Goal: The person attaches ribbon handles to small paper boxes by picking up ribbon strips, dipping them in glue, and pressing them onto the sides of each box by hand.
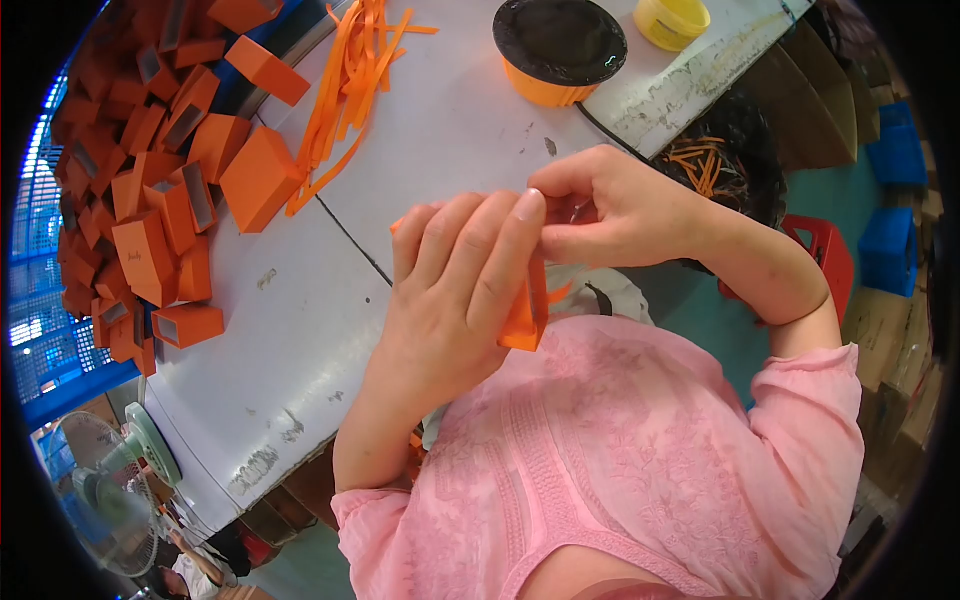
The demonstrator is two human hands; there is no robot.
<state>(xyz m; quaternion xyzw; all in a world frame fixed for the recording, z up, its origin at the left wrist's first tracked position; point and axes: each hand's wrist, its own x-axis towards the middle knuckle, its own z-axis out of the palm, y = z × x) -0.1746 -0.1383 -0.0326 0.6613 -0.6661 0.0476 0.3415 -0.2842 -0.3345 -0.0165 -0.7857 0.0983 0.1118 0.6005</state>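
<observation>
Left hand [455, 265]: grip closed around an orange box [525, 320], open end toward the body. Right hand [625, 212]: thumb and forefinger curled close at the box's far end; cannot tell what, if anything, is pinched. Step looks like fine fingertip work on the box; next move likely needs the left steady. Left of box, farther out: orange strips [345, 95], then piled boxes [150, 250] on the surface [270, 325].

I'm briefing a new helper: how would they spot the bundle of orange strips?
Start at the white table, then the heap of orange boxes at the picture's left. Just right of it, reaching the top edge, lies the bundle of strips: long, thin and loose, unlike the blocky boxes.
</observation>
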